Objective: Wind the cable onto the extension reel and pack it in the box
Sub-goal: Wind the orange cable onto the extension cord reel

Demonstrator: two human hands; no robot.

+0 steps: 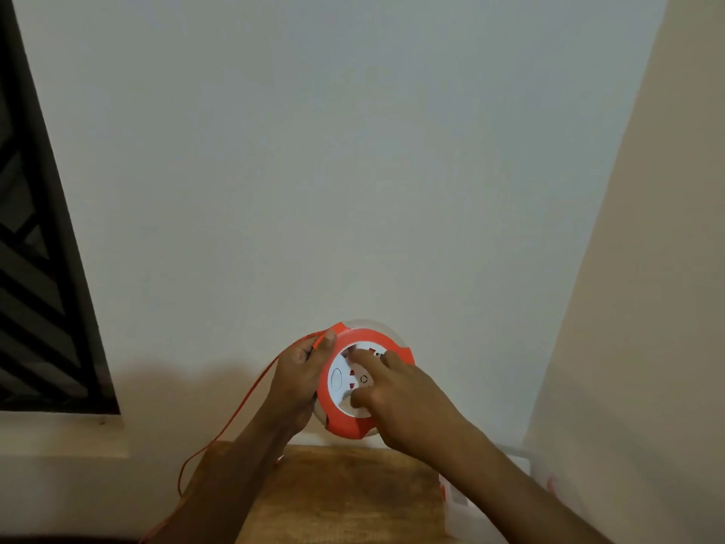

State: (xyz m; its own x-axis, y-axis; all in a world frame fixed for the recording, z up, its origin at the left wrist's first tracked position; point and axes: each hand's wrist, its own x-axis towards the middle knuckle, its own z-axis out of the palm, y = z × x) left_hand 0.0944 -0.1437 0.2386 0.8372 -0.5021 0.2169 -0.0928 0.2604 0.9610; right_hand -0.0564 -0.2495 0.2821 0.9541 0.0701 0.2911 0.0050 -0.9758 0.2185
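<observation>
A round orange and white extension reel (345,420) is held up in the air above a wooden table (345,492). My left hand (300,373) grips the reel's left edge, thumb on the orange rim, with the thin orange cable (235,418) pinched against it. From there the cable trails down to the left and out of the bottom of the frame. My right hand (396,390) rests on the reel's white socket face, fingers spread and pressing on it. A white box (463,504) sits at the table's right, partly hidden behind my right forearm.
A pale wall fills the view behind the reel and meets a second wall at the right. A dark window with slanted bars (35,288) stands at the left above a ledge (59,433).
</observation>
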